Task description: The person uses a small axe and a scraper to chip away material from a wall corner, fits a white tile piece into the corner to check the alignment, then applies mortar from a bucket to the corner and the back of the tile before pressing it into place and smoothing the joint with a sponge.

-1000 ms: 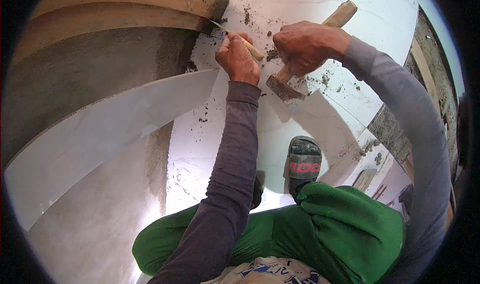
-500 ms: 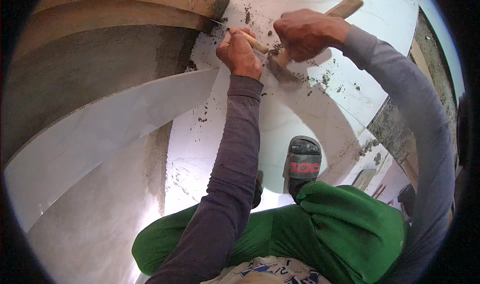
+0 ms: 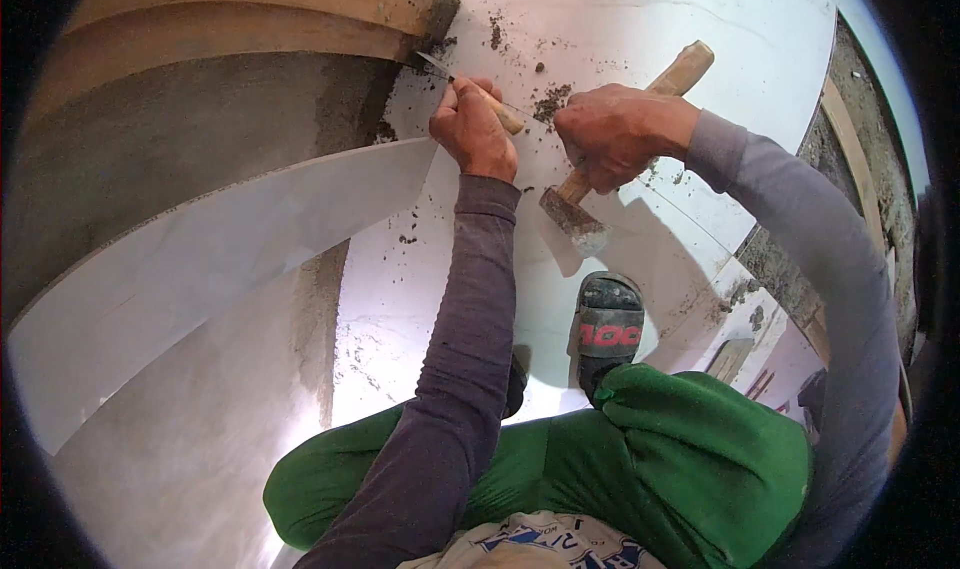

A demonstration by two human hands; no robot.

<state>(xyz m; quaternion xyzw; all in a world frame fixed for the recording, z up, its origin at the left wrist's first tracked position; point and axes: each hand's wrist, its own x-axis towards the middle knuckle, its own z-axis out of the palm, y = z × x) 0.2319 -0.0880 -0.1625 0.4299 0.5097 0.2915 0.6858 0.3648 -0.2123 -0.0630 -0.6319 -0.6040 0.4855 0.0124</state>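
The left hand (image 3: 476,137) grips a pointy tool (image 3: 506,119) poking toward the brown wood (image 3: 320,31), and the right hand (image 3: 620,137) grips a hammer (image 3: 575,219) farther from it.

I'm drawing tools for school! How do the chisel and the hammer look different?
The chisel has a thin, narrow blade; the hammer has a chunky head that widens toward one end. The chisel looks smaller than the hammer. The left hand holds the chisel, blade pointing away from the person; the right hand holds the hammer, head end nearer the person. Both have wooden-looking handles.
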